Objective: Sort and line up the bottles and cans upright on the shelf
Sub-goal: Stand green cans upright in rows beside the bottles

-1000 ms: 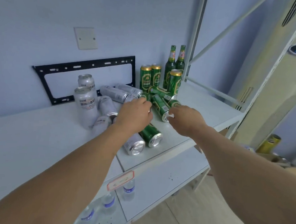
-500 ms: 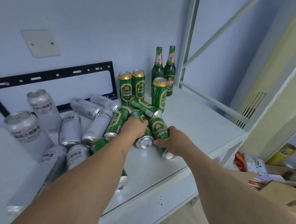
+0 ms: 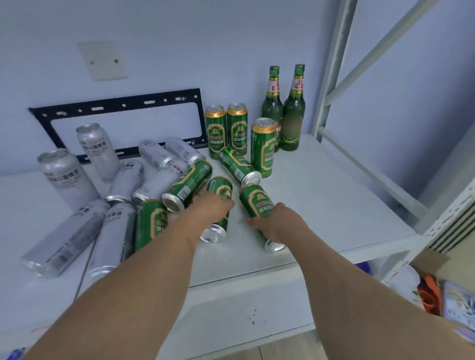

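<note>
The left hand (image 3: 211, 208) lies curled over a fallen green can (image 3: 218, 206) near the middle of the white shelf (image 3: 339, 212), and the right hand (image 3: 276, 223) grips another green can (image 3: 257, 201) lying just to its right. Three more green cans (image 3: 263, 145) stand upright at the far side, beside two green bottles (image 3: 293, 111) (both upright, by the wall). To the left, silver cans (image 3: 159, 184) lie tumbled, with two silver ones (image 3: 66, 176) standing.
</note>
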